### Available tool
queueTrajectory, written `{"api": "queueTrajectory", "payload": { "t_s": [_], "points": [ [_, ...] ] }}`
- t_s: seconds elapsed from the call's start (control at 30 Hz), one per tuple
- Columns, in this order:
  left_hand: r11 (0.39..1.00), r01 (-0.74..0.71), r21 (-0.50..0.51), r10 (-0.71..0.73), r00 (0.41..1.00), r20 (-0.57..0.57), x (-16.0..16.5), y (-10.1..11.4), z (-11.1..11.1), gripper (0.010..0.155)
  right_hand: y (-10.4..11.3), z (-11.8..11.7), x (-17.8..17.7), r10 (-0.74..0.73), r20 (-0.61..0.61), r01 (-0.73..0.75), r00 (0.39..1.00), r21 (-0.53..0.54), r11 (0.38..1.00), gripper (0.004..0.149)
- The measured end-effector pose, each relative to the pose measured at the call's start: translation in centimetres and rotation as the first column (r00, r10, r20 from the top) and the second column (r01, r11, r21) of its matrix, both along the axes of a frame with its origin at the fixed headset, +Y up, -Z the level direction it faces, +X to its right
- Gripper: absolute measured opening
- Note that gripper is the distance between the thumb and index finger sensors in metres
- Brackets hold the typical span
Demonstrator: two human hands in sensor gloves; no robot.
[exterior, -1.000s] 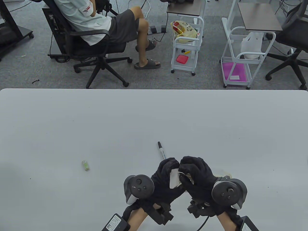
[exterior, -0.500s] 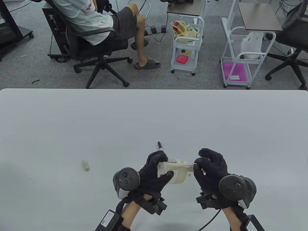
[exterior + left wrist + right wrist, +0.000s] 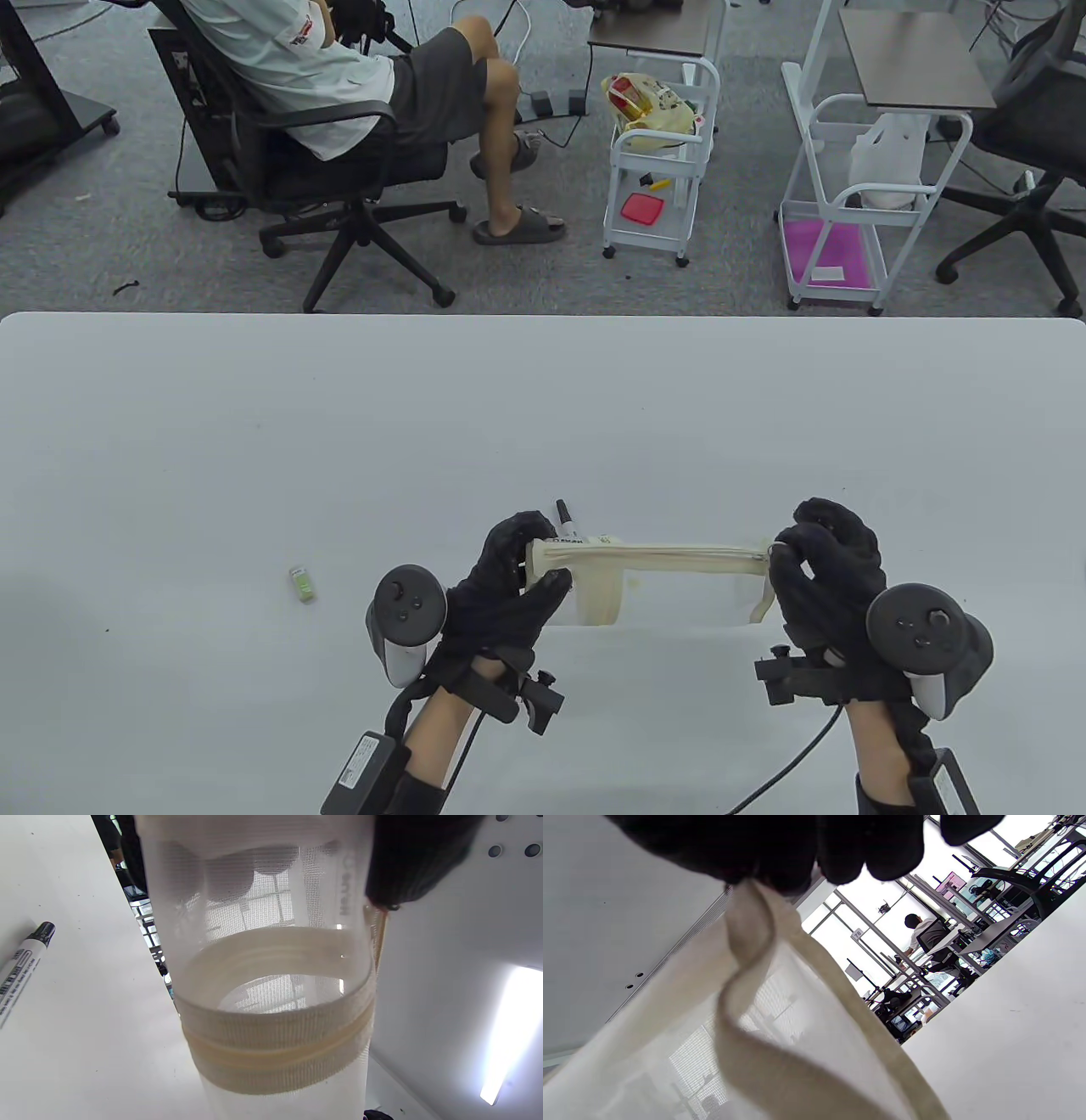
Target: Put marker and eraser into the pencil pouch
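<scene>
Left hand (image 3: pixel 509 586) grips the left end of the pencil pouch (image 3: pixel 670 581), fingers closed over its cream-trimmed top corner. Right hand (image 3: pixel 827 564) pinches the pouch's right end at the zipper edge, fingertips closed on it. The pouch is a translucent mesh type with cream binding, held stretched between the two grips, above the table (image 3: pixel 254 441).

Marker (image 3: pixel 567 525): lies on the table just beyond the left hand's fingers, black cap pointing away from the person, its barrel partly hidden by the pouch corner. Barrel carries printed text, too small to read in either view.

Eraser (image 3: pixel 302 584): on the table well to the left of the left hand, green-and-white sleeve, writing illegible.

Faint lettering shows through the pouch mesh in the left wrist view; not legible.
</scene>
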State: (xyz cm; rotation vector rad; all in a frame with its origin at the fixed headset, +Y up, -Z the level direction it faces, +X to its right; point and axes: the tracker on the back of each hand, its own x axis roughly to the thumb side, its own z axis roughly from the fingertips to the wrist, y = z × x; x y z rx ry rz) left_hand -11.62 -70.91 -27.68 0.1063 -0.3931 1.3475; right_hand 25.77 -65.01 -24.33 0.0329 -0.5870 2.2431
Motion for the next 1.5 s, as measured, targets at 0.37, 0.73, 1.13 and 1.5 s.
{"api": "queueTrajectory", "payload": {
  "t_s": [0.37,0.73,1.13,1.5],
  "points": [
    [0.999,-0.028,0.019,0.029,0.999,-0.043,-1.1,0.8,0.0,0.07,-0.9,-0.7,1.4,-0.117,-0.016,0.117,0.993,0.0,0.993,0.042],
    [0.991,-0.129,0.043,0.134,0.981,-0.138,-3.3,1.9,-0.1,0.072,-7.1,-4.4,-3.3,0.234,-0.259,-0.319,0.937,-0.362,0.876,0.063],
    [0.988,-0.156,0.022,0.156,0.961,-0.228,-5.4,1.5,-0.7,0.074,-9.4,-5.7,-16.8,0.555,-0.348,-0.647,0.756,-0.263,0.716,0.067],
    [0.986,-0.167,0.001,0.161,0.952,-0.262,-6.2,1.0,-1.0,0.074,-10.7,-8.1,-19.4,0.694,-0.326,-0.754,0.642,-0.437,0.491,0.047]
  ]
}}
